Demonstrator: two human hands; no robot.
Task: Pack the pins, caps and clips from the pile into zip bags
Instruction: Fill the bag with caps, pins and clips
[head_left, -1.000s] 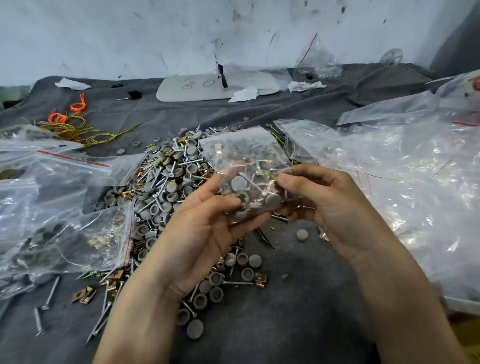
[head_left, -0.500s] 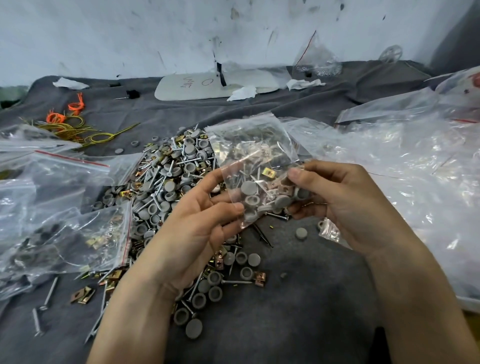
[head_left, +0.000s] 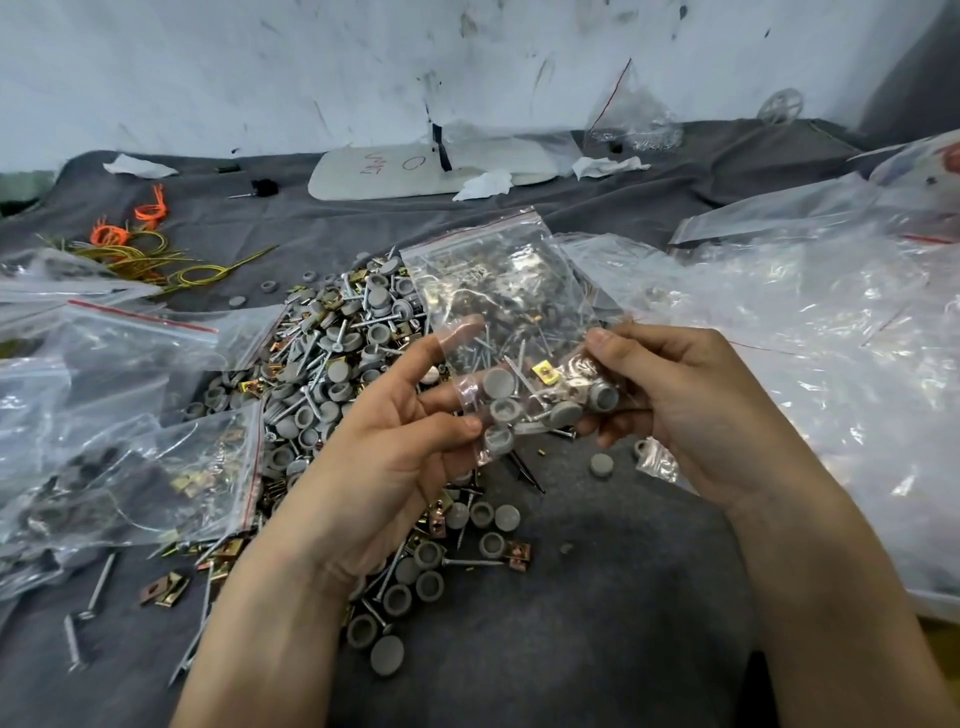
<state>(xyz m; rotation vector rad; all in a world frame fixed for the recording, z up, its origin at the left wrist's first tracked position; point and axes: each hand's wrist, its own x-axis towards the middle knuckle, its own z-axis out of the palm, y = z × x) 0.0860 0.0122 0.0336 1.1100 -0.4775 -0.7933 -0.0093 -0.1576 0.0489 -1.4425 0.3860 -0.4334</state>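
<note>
A clear zip bag (head_left: 506, 312) with a red strip at its top stands upright above the pile, holding grey caps, metal pins and gold clips in its lower part. My left hand (head_left: 395, 457) pinches the bag's lower left side between thumb and fingers. My right hand (head_left: 691, 410) grips its lower right corner. The pile (head_left: 332, 374) of grey caps, pins and gold clips spreads over the grey cloth behind and below my left hand.
Filled zip bags (head_left: 130, 467) lie at the left. A heap of unused clear bags (head_left: 810, 343) covers the right. Orange and yellow ties (head_left: 135, 244) and a white board (head_left: 415, 169) lie at the back. Loose caps (head_left: 601, 464) sit near my right hand.
Both hands have lifted and turned the bag more upright, so its red-striped top now stands higher and its contents have settled toward the bottom.
</note>
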